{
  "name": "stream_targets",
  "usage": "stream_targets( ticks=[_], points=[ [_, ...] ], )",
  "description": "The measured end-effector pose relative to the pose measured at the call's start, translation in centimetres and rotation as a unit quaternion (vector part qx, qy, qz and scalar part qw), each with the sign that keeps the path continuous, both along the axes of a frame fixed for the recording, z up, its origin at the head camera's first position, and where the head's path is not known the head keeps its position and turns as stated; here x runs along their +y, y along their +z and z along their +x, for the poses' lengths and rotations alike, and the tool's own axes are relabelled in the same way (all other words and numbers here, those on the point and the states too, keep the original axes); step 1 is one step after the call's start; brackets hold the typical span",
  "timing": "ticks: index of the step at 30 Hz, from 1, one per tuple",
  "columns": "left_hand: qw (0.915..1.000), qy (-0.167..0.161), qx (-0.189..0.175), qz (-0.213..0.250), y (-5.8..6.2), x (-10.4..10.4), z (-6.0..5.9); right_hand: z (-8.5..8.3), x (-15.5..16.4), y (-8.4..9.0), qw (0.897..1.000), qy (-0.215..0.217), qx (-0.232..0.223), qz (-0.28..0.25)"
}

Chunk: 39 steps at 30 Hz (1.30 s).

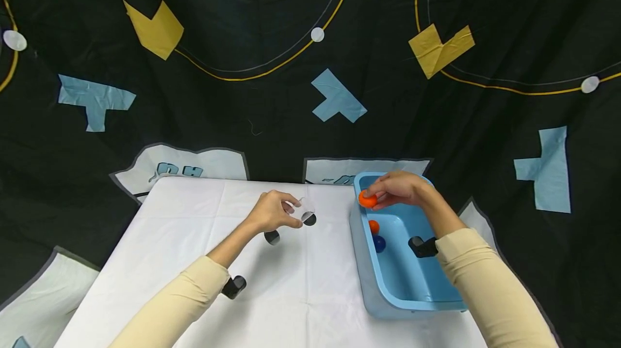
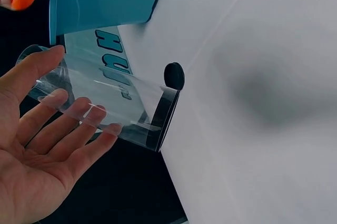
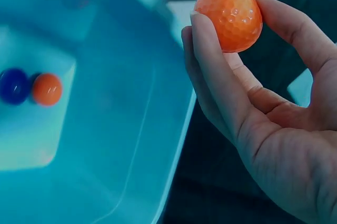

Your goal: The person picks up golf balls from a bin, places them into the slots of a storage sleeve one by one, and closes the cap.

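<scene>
My left hand [image 1: 274,212] holds a clear plastic tube [image 2: 126,92], its thumb on one side and fingers on the other. The tube has a black end [image 2: 164,119], and no ball shows inside it. A small black disc [image 1: 272,237] lies on the white cloth close to the tube. Between thumb and fingertips, my right hand [image 1: 400,187] pinches an orange golf ball [image 3: 230,19] above the far left rim of a light blue plastic bin [image 1: 366,262]. Inside the bin, another orange ball [image 3: 47,89] sits beside a dark blue ball [image 3: 14,86].
A white cloth [image 1: 194,218] covers the table, with the bin at its right side. Behind hangs a black backdrop [image 1: 271,122] carrying blue tape pieces [image 1: 339,97], yellow tape pieces and curved lines. Black mounts [image 1: 234,287] sit at both wrists.
</scene>
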<state>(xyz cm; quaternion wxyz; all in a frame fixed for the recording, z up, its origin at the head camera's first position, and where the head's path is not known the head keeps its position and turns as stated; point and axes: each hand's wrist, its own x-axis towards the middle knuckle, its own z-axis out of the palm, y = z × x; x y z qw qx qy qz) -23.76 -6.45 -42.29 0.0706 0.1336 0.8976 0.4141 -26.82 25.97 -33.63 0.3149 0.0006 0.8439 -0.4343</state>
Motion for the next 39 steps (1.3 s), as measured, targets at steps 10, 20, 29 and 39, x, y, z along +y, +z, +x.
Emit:
stream_targets(
  ticks=[10, 20, 29, 39],
  points=[
    [0.9999, -0.009, 0.008, -0.005, 0.4, 1.2, 0.1, 0.0, -4.8, 0.0, 1.0, -0.015, 0.014, -0.014],
    [0.9996, -0.021, 0.016, -0.007, 0.8, 1.8, 0.4, 0.7, -9.1, -0.8, 0.999, -0.02, 0.02, -0.033],
    [0.9994, -0.026, 0.019, -0.01, 1.0, 1.9, 0.8, 1.4, -10.5, -1.6, 0.999, -0.018, 0.038, -0.028],
    [0.9995, -0.017, 0.022, -0.017, 1.2, 1.9, 0.8, 1.7, -10.7, -1.6, 0.998, -0.013, 0.056, -0.008]
  ],
)
